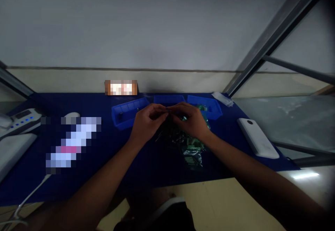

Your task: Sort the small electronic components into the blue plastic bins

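My left hand and my right hand meet over the middle of the table, fingertips pinched together. Whatever sits between them is too small and dark to name. Beneath and between the hands lies a pile of small dark parts, partly hidden by them. Close below my right hand are small clear plastic bags with greenish contents. Behind the hands stand three blue bins: a left bin with a few small dark items, a middle bin, and a right bin holding greenish bags.
On the blue tabletop, a white power bank-like slab lies at the right. To the left are a blurred-out device with a white cable, a power strip and a white rounded object. A clear packet lies back right.
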Motion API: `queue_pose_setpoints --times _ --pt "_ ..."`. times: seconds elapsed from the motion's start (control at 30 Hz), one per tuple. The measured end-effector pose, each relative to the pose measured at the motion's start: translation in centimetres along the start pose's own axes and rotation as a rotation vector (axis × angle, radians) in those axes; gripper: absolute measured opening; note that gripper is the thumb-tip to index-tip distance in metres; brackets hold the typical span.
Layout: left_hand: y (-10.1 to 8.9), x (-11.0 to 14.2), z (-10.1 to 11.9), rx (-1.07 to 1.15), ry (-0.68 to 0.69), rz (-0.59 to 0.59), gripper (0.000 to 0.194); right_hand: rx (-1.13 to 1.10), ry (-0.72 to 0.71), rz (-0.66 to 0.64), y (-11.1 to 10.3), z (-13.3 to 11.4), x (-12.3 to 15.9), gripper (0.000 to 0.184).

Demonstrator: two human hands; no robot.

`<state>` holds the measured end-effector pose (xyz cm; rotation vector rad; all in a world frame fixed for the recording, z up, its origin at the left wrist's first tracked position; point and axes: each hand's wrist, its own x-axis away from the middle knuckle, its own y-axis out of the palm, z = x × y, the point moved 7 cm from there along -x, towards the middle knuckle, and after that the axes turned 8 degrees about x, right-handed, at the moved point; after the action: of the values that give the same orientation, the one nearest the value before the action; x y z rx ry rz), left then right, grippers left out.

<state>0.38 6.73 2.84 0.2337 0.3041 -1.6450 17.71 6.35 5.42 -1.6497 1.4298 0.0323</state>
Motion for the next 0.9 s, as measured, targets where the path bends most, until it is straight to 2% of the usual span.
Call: queue_pose_setpoints --times 0.1,0.27,0.4,0.63,0.77,0.9 --pt "0.1 0.1 0.3 -0.065 0.004 0.002 0.020 0.044 -0.021 0.013 -0.2 -0.4 -0.1 0.030" --pt "0.2 0.4 0.5 -0.157 -0.031 -0.037 0.034 0.065 -0.015 0.027 -0.4 -0.3 0.0 0.023" --pt "0.2 0.2 0.3 -0.136 -0.047 -0.062 0.030 0.053 -0.007 -0.008 0.0 0.2 0.1 0.025" --pt "-0.2 -0.1 -0.6 -0.046 -0.054 -0.024 0.022 0.017 -0.004 -0.017 0.3 0.5 0.1 0.029" --pt "-0.5 -0.1 -0.5 -0.062 -0.033 0.012 0.023 0.019 -0.005 -0.005 0.1 0.1 0.1 0.022" --pt "-0.4 0.0 -0.5 -0.054 -0.037 0.014 0.026 0.045 0.055 0.010 -0.1 0.3 0.1 0.015"
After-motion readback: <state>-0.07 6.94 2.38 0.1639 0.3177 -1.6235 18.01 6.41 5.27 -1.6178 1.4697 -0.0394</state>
